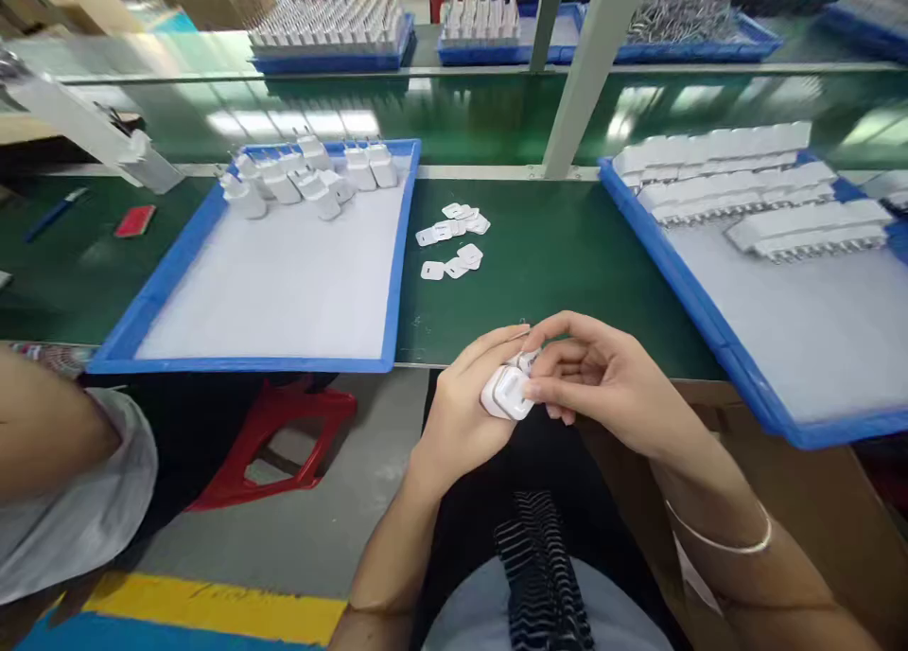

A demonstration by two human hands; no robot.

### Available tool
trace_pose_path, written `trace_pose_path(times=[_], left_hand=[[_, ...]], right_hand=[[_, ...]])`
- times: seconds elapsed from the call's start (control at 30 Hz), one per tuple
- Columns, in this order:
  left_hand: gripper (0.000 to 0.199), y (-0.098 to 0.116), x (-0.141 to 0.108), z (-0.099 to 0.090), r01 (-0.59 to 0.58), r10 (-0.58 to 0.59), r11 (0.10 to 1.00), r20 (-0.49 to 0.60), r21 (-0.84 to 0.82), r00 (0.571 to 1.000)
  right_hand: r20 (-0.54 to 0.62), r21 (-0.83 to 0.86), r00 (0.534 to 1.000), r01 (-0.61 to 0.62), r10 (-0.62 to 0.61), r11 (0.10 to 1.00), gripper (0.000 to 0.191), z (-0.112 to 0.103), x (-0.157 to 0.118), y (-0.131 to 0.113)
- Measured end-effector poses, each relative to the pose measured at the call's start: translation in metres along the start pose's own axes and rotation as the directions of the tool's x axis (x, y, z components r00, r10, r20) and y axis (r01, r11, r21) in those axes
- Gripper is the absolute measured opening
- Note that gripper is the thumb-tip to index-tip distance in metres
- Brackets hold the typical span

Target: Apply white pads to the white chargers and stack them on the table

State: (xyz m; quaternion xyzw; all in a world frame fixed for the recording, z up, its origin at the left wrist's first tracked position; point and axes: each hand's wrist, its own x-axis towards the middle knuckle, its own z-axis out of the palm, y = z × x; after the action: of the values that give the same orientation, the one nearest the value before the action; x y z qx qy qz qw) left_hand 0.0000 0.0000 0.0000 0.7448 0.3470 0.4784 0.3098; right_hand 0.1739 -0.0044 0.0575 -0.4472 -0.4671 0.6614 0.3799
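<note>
My left hand (458, 414) is closed around a white plug adapter (505, 394), held over my lap at the table's front edge. Part of another white piece shows just behind it, mostly covered by fingers. My right hand (614, 367) is bent in a pinch, its thumb touching the adapter's end face. Whether a small plate sits between those fingertips is hidden. Beyond my hands, several small white plates (454, 267) with slots lie loose on the green table (525, 282).
At left stands a blue-rimmed tray (270, 301) with several white plug adapters (282, 185). Another tray (794, 339) at right holds rows of white adapters (738, 197). A metal post (585, 74) rises behind. A co-worker's arm (53, 424) and a red stool (298, 433) are at left.
</note>
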Motion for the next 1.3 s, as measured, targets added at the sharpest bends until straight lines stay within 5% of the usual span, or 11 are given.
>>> trace_pose_path(times=[0.4,0.73,0.9,1.03,1.17,1.3], left_hand=[[0.045,-0.001,-0.001,-0.004,-0.077,0.075,0.995,0.035,0.060,0.997],[0.040,-0.005,-0.003,0.002,-0.009,0.009,1.000,-0.003,-0.013,1.000],[0.047,-0.008,-0.001,0.002,0.002,-0.006,0.988,-0.027,-0.151,1.000],[0.048,-0.010,0.001,-0.001,0.037,-0.040,0.968,-0.005,-0.247,0.999],[0.049,-0.010,0.000,-0.003,0.064,-0.060,0.954,0.024,-0.294,0.998],[0.048,-0.008,0.001,-0.002,0.058,-0.055,0.949,0.019,-0.310,0.998]], right_hand=[[0.039,0.014,0.997,-0.060,0.059,0.998,0.036,-0.003,0.001,-0.002],[-0.013,-0.106,1.000,-0.022,0.021,0.994,0.033,0.000,0.000,0.004],[-0.008,-0.055,0.994,0.104,-0.104,0.993,0.019,0.003,-0.005,0.008],[-0.151,-0.135,0.939,0.291,-0.310,0.947,0.010,0.004,-0.010,0.011],[-0.251,-0.320,0.848,0.382,-0.467,0.867,0.026,0.002,-0.009,0.018],[-0.164,-0.361,0.883,0.361,-0.439,0.860,0.041,0.004,-0.003,0.026]])
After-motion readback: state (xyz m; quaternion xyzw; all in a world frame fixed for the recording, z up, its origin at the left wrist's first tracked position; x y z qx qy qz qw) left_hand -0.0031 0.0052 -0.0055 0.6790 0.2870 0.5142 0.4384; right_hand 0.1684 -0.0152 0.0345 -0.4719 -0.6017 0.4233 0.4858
